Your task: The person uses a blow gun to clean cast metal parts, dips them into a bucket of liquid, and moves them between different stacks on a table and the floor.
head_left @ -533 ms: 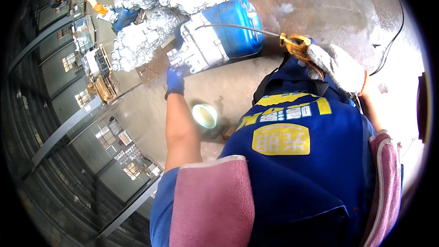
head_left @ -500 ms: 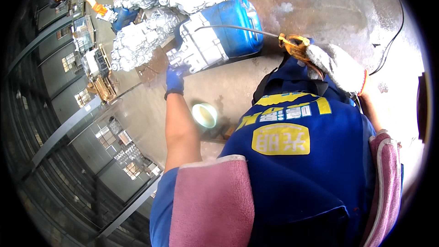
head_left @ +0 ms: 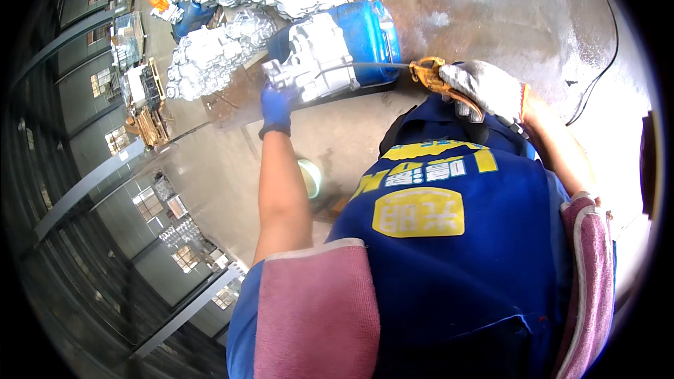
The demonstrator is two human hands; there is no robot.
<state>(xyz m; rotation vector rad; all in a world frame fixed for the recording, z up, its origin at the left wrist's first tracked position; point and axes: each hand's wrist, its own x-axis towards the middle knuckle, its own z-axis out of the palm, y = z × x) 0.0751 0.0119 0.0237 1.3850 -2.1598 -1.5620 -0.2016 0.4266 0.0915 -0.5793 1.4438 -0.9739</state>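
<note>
A silver-grey metal casting, full of ribs and openings, rests on a blue plastic drum lying on its side. My left hand, in a blue glove, grips the casting's near left end; its fingertips are partly hidden there. In a white knit glove, my right hand is closed round an orange-yellow hand tool. A long thin metal rod runs leftward from this tool and crosses over the drum to the casting. Whether the rod's tip touches the metal I cannot tell.
More silver castings lie piled beyond and left of the drum. At the far left a co-worker's orange-gloved hand is beside another blue drum. A black cable curves over the floor at right. A pale green round object lies below my left forearm.
The tool and my right hand have shifted left and slightly down, and the rod now lies lower across the casting. My left hand still holds the casting's end, which appears slightly turned.
</note>
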